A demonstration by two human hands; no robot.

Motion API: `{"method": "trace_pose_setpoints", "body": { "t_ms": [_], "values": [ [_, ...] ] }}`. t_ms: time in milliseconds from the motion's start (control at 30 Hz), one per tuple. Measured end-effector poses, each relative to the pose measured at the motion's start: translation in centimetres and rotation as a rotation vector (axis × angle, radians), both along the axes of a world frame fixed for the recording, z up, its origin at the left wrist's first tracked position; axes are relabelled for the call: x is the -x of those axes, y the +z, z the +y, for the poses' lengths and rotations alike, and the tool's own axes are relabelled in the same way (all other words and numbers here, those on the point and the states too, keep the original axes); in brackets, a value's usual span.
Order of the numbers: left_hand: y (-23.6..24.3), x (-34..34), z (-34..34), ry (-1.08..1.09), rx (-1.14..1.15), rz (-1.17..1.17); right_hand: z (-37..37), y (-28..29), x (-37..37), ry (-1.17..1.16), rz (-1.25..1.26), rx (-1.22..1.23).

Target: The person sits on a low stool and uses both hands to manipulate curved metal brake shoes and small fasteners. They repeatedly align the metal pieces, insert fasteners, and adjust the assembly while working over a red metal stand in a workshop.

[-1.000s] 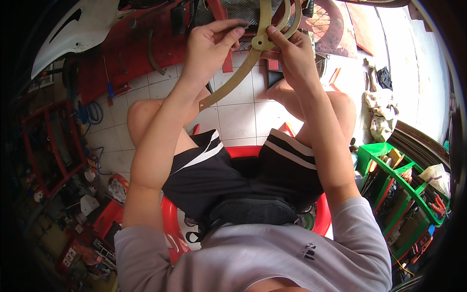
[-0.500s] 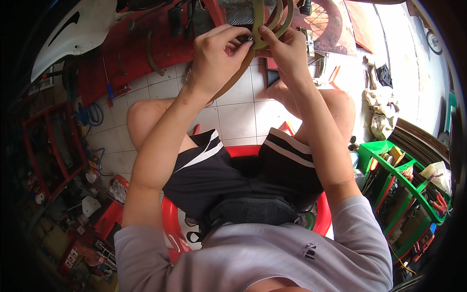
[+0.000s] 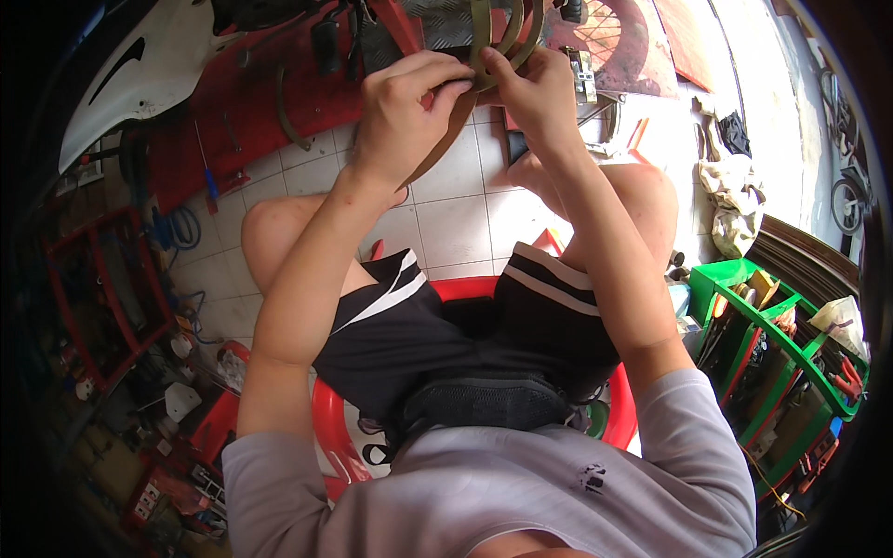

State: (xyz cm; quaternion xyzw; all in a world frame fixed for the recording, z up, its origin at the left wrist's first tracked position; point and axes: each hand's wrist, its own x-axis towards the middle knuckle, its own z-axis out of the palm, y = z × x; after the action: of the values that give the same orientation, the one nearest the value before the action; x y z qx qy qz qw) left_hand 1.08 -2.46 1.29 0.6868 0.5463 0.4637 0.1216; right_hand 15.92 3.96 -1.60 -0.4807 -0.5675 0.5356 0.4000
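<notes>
Both my hands are raised together at the top of the view, over a set of curved, flat olive-brown strips (image 3: 481,28). My right hand (image 3: 541,98) grips them, its thumb pressed on the face of the nearest one. Close beside it, the thumb and fingertips of my left hand (image 3: 395,116) are pinched at the strips' edge. Whatever sits between those fingertips is too small and covered to name. A longer brown curved band (image 3: 445,147) hangs below the hands toward my left knee.
A red platform (image 3: 260,102) with a blue-handled screwdriver (image 3: 208,177) and another curved strip (image 3: 290,121) lies at far left, beside a white panel (image 3: 139,70). A green tool rack (image 3: 791,339) stands right, a red frame (image 3: 102,279) left. I sit on a red chair (image 3: 335,428).
Both hands and the strips have shifted slightly left in the view. A small dark thing visible at my left fingertips before is now covered.
</notes>
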Motion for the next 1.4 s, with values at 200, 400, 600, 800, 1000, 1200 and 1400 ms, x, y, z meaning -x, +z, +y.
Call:
{"method": "trace_pose_setpoints", "body": {
  "t_ms": [200, 400, 600, 800, 1000, 1200, 1400],
  "values": [
    [0.5, 0.0, -0.2, 0.024, 0.124, -0.105, 0.1, -0.1, -0.1, -0.007, -0.053, -0.046],
    [0.3, 0.5, 0.1, -0.034, 0.059, -0.024, -0.1, 0.2, 0.0, 0.0, -0.049, -0.016],
    [0.4, 0.3, -0.3, 0.041, 0.175, -0.068, 0.1, -0.1, 0.0, 0.001, -0.051, -0.018],
    [0.6, 0.3, 0.0, -0.092, 0.064, -0.046, -0.3, 0.5, 0.0, 0.009, 0.0, 0.064],
    [0.0, 0.7, 0.0, -0.062, 0.109, -0.037, -0.4, 0.9, 0.0, 0.021, -0.104, 0.012],
    [1.2, 0.2, -0.1, -0.033, 0.146, 0.017, 0.0, 0.3, -0.1, 0.024, -0.013, 0.0],
    [0.1, 0.7, 0.2, -0.108, 0.07, 0.001, -0.8, 1.7, 0.2, 0.023, -0.134, 0.002]
  ]
}}
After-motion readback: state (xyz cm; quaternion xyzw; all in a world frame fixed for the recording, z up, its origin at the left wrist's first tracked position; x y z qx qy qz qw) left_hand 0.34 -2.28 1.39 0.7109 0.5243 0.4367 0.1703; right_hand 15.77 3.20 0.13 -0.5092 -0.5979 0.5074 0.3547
